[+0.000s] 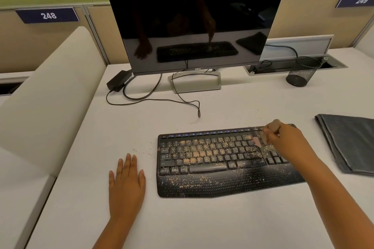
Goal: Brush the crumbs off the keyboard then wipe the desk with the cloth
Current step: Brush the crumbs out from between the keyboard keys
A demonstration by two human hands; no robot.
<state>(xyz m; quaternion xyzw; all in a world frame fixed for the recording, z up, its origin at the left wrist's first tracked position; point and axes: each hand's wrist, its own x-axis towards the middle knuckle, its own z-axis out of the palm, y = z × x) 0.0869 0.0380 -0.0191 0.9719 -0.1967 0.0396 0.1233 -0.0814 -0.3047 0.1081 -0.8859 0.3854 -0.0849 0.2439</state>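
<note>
Left hand (126,185) flat, fingers straight, palm down on white counter (202,224). Right hand (283,137) grips wooden-handled brush (269,133), bristles on crumb-strewn black keyboard (212,159).

White desk (222,218): keyboard (212,168), cloth (352,143), monitor (194,18), mesh cup (301,76).

Two bare forearms, no sleeves, left hand (126,184) and right hand (283,137) without gloves, rings or watch

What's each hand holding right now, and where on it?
The right hand grips the brush by its wooden handle. The left hand holds nothing, flat on the desk.
</note>
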